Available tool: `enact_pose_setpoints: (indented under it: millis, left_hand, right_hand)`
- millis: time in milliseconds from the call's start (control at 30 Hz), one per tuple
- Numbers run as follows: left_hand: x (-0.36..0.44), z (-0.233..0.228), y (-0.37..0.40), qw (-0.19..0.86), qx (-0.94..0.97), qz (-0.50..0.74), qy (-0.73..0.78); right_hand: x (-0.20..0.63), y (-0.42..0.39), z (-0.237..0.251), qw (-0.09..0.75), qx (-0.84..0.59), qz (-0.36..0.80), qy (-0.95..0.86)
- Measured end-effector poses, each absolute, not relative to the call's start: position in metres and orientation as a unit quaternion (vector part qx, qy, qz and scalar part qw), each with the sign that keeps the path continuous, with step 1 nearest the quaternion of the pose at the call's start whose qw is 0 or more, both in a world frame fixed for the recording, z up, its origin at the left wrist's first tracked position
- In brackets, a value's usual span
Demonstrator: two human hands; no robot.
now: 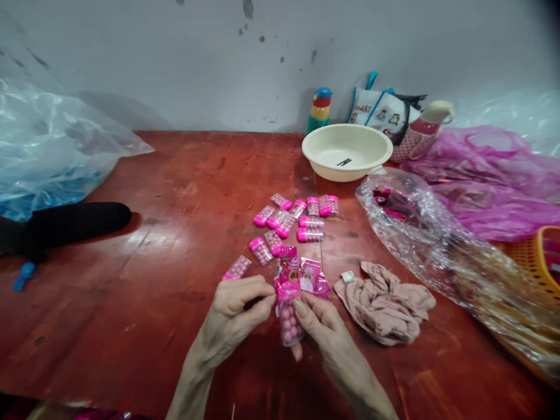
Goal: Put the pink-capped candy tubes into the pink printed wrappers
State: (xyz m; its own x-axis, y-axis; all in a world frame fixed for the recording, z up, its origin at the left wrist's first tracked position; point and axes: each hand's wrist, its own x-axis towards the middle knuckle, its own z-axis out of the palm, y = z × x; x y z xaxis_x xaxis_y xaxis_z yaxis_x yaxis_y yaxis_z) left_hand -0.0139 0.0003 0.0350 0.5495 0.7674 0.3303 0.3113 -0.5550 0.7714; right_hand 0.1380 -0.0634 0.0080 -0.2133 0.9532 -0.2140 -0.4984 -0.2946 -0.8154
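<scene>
Both hands, left hand (238, 312) and right hand (321, 324), pinch pink candy packet (289, 303); label unreadable.

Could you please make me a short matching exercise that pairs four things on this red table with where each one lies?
Things:
1. cream bowl
2. crumpled beige cloth
3. candy tube in pink wrapper
4. loose candy tubes

Places:
A. held between the left hand and the right hand
B. on the table just right of the hands
C. at the far edge, near the wall
D. spread mid-table, between the hands and the bowl

Pairs: 1-C, 2-B, 3-A, 4-D
</scene>
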Motion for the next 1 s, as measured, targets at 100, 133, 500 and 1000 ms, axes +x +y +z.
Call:
enact_pose_setpoints:
  millis: [100, 133, 500, 1000]
  left_hand:
    - [-0.010, 0.031, -0.001, 0.323, 0.798, 0.366, 0.353]
    - [-0.008, 0.029, -0.002, 0.319, 0.792, 0.374, 0.362]
    - [0.004, 0.011, -0.010, 0.302, 0.751, 0.430, 0.399]
    - [0.004, -0.002, -0.026, 0.301, 0.734, 0.425, 0.436]
  right_hand:
    - [0.137, -0.062, 0.007, 0.512, -0.372, 0.713, -0.301]
    - [0.137, -0.061, 0.006, 0.514, -0.371, 0.713, -0.300]
    - [0.135, -0.064, -0.007, 0.557, -0.389, 0.701, -0.216]
    - [0.117, -0.075, -0.012, 0.549, -0.562, 0.582, -0.207]
